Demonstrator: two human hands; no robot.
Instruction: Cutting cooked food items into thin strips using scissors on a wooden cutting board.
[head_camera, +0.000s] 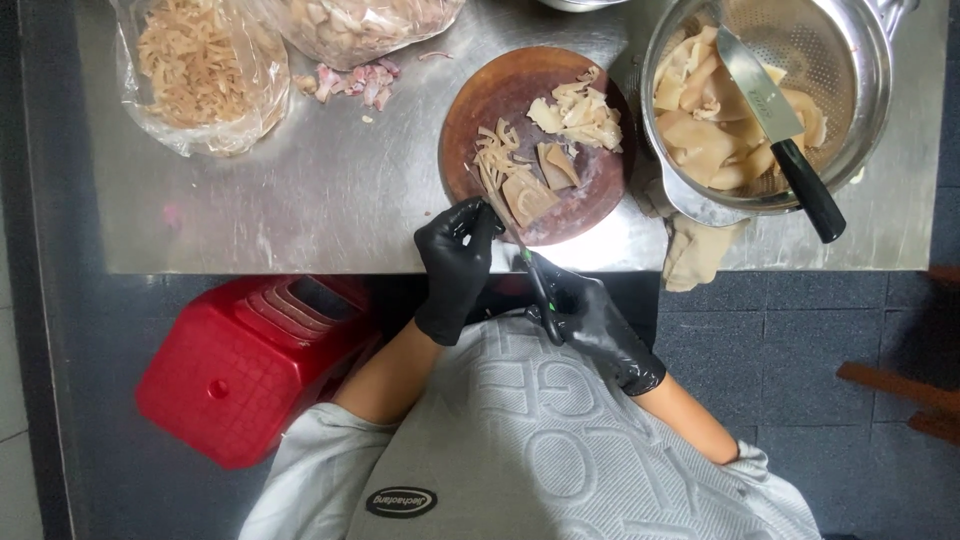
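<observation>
My left hand (455, 265), in a black glove, pinches a pale flat piece of food (527, 196) at the near edge of a round brown cutting board (500, 95). In a matching black glove, my right hand (592, 322) grips green-handled scissors (520, 250). Their blades point up-left, onto the piece. Thin cut strips (493, 157) lie on the board beside it, and a heap of larger pale pieces (580, 115) sits at the board's far right.
A metal colander (870, 110) at the right holds more pale pieces and a black-handled knife (790, 130). Under it lies a beige cloth (695, 250). Two plastic bags (200, 70) of food sit far left on the steel table (300, 200). A red stool (240, 360) stands below.
</observation>
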